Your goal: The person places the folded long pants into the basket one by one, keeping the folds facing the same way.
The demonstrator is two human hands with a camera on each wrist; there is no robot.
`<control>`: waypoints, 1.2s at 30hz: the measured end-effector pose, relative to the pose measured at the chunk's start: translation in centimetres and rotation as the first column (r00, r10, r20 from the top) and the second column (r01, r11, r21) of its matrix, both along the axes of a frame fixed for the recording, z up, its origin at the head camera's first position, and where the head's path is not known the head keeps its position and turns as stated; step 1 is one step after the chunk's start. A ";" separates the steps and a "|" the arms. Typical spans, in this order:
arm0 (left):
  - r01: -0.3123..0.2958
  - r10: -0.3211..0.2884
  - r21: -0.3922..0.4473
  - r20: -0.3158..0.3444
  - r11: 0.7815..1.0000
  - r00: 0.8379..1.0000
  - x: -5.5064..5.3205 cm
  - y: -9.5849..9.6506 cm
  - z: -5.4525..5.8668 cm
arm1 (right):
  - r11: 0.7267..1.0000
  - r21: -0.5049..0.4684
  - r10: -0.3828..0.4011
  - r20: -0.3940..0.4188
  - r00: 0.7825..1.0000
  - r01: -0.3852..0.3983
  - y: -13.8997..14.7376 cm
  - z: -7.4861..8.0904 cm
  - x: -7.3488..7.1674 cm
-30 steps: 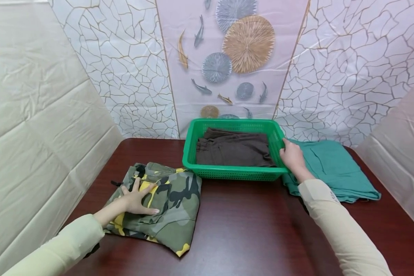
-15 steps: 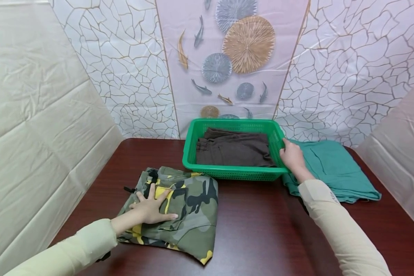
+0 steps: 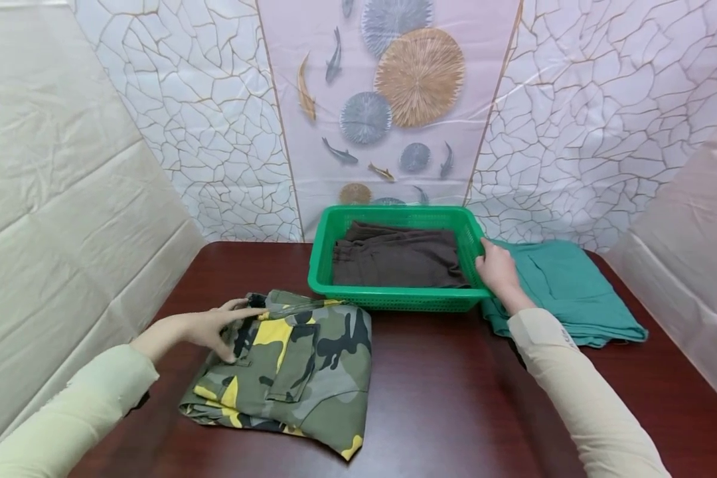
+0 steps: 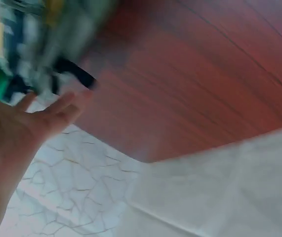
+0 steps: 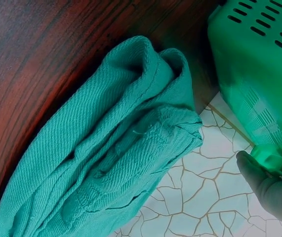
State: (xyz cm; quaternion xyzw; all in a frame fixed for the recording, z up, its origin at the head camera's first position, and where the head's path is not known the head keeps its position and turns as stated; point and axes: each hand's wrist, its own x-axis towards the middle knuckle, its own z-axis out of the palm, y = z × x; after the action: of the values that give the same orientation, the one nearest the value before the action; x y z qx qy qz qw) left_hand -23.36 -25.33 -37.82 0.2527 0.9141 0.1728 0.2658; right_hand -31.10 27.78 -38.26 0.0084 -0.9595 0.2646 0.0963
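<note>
A folded pair of camouflage trousers [image 3: 328, 358], green, grey, black and yellow with a flap pocket, lies on the left half of the table. At its back left edge, my left hand [image 3: 206, 325] has its thumb and fingers spread apart around the waistband corner, holding nothing. In the left wrist view the fingers [image 4: 57, 116] reach out beside a black strap [image 4: 76, 73] on the blurred trousers. My right hand [image 3: 500, 271] grips the right rim of a green plastic basket [image 3: 394, 299]. Folded dark brown trousers [image 3: 400, 259] lie inside the basket.
Folded teal trousers [image 3: 573, 285] lie on the right side of the dark red-brown table [image 3: 442, 392], partly behind the right hand and forearm. A patterned wall covering [image 3: 364, 153] rises behind the basket, with cream fabric [image 3: 66, 199] at the left.
The camouflage trousers slid right and toward the front under my left hand. That hand then lifted off and moved back left. My right hand keeps its grip on the basket.
</note>
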 end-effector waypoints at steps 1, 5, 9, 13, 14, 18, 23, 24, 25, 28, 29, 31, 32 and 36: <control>0.015 -0.015 -0.007 0.021 1.000 1.000 -0.1 -0.6 -0.1 | 1.000 -0.002 0.001 -0.002 1.000 -0.001 -0.1 0.0 0.0; 0.064 -0.064 -0.034 0.009 0.997 0.998 -0.1 -1.9 -1.2 | 1.000 0.002 -0.008 -0.026 1.000 0.008 -0.3 -0.1 0.0; 0.086 -0.087 -0.017 -0.070 0.996 0.994 0.1 -2.3 -2.4 | 1.000 0.009 -0.015 -0.030 0.999 0.016 -0.2 0.0 0.0; 0.097 -0.099 -0.019 -0.123 0.995 0.987 0.1 -2.4 -3.0 | 1.000 0.008 -0.019 -0.036 0.999 0.019 0.0 -0.1 0.0; 0.104 -0.106 -0.023 -0.133 0.994 0.985 0.1 -2.3 -3.0 | 1.000 0.008 -0.020 -0.038 0.999 0.021 0.0 -0.2 0.0; 0.125 -0.130 -0.037 -0.163 0.991 0.978 0.5 -1.7 -3.1 | 1.000 0.011 -0.025 -0.038 0.999 0.026 0.2 -0.3 0.0; 0.132 -0.140 -0.051 -0.239 0.990 0.961 1.3 -0.4 -3.4 | 1.000 0.010 -0.024 -0.039 0.999 0.024 0.2 -0.3 0.1; 0.131 -0.143 -0.061 -0.257 0.989 0.956 1.5 -0.1 -3.5 | 1.000 0.010 -0.024 -0.039 0.999 0.025 0.2 -0.3 0.1; 0.132 -0.148 -0.075 -0.278 0.988 0.949 1.6 0.2 -3.6 | 1.000 0.011 -0.025 -0.037 0.999 0.026 0.2 -0.3 0.0; 0.128 -0.159 -0.115 -0.329 0.985 0.931 1.8 1.1 -3.8 | 0.999 0.015 -0.028 -0.029 0.999 0.028 0.2 -0.2 -0.1; 0.126 -0.163 -0.126 -0.344 0.984 0.925 1.9 1.3 -3.9 | 0.999 0.018 -0.028 -0.029 0.999 0.029 0.2 -0.2 -0.1; 0.123 -0.170 -0.147 -0.369 0.981 0.914 2.1 1.8 -4.0 | 0.999 0.020 -0.027 -0.028 0.999 0.028 0.1 -0.2 -0.1; 0.121 -0.172 -0.154 -0.377 0.981 0.910 2.2 2.0 -4.0 | 0.999 0.019 -0.026 -0.028 0.999 0.026 0.1 -0.2 -0.1; 0.113 -0.174 -0.172 -0.398 0.979 0.901 2.6 2.9 -4.1 | 1.000 0.019 -0.017 -0.027 0.999 0.018 -0.1 -0.2 -0.1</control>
State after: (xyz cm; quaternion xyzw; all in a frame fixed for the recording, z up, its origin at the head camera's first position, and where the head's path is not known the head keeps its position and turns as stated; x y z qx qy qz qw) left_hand -20.78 -22.46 -41.91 0.3300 0.9385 0.0287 0.0972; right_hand -31.17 27.66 -38.42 0.0045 -0.9606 0.2544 0.1116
